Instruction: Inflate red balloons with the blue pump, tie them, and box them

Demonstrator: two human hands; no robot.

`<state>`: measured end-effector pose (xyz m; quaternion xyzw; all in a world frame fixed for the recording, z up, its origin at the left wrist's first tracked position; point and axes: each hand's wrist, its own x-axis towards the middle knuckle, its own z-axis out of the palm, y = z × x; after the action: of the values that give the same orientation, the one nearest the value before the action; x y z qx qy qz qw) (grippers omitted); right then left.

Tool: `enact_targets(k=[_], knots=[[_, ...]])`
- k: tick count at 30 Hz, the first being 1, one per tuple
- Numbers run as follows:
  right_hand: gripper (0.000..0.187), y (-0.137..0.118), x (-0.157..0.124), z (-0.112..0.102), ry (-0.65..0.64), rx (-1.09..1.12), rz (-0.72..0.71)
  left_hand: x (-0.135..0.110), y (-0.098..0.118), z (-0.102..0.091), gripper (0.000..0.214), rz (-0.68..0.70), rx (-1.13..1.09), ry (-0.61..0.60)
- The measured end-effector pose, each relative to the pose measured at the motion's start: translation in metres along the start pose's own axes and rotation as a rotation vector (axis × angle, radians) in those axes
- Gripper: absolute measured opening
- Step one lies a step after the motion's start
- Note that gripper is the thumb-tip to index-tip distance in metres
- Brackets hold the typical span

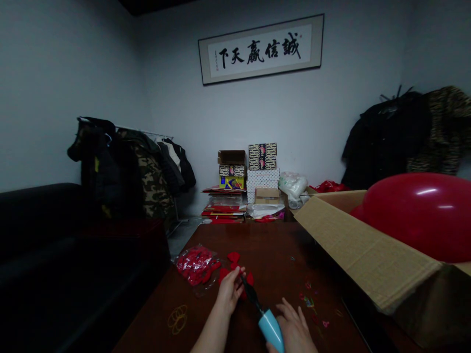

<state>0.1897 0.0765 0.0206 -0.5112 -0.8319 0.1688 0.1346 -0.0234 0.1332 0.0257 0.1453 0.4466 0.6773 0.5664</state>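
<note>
My left hand (230,289) is closed in a pinch at the black nozzle of a light blue balloon pump (265,321), apparently on a red uninflated balloon (246,289) there. My right hand (293,329) wraps the pump's blue body at the bottom of the view. Loose red balloons (233,257) lie on the dark wooden table (268,245) just beyond my left hand. A clear plastic bag of red balloons (196,264) lies to the left of them.
An open cardboard box (368,250) on the right holds a big inflated red balloon (419,215). Yellow rubber bands (178,317) and small coloured bits (311,301) lie on the table. Stacked boxes (257,171) stand by the far wall, coats (140,166) hang left.
</note>
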Motion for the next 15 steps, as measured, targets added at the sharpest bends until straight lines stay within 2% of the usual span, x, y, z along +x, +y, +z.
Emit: enact_targets(k=[5, 9, 15], knots=[[0.05, -0.004, 0.001, 0.0, -0.067, 0.019, 0.024, -0.007, -0.019, 0.002, 0.021, -0.023, -0.087, -0.026], [0.054, -0.003, 0.0, 0.002, -0.114, 0.03, 0.067, -0.015, -0.038, 0.002, 0.021, -0.152, -0.23, -0.081], [0.051, 0.008, -0.001, 0.011, -0.166, 0.032, 0.113, -0.028, -0.054, 0.003, 0.023, -0.307, -0.343, -0.217]])
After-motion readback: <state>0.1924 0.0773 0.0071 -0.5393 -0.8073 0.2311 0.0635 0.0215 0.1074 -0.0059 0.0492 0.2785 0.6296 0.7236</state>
